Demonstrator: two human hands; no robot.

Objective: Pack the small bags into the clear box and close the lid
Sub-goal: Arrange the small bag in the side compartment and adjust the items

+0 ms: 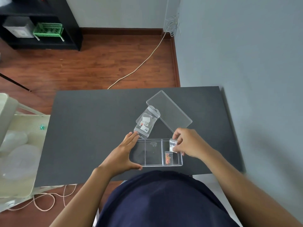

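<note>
A clear box (153,152) with three compartments lies open near the front edge of the dark table (91,122). My left hand (126,152) clasps its left end, thumb at the front wall. My right hand (188,143) pinches a small clear bag (172,145) with pale contents over the right compartment. Another small bag with orange pieces (167,158) lies in that same compartment. The clear lid (170,112) lies flat behind the box, turned at an angle. Two larger clear bags (146,122) overlap beside the lid's near-left edge.
A grey wall (262,79) runs close along the table's right side. A pale cart with plastic tubs (18,149) stands against the left side. Cables (44,202) trail on the wooden floor. A black shelf with a green basket (48,30) stands far back left.
</note>
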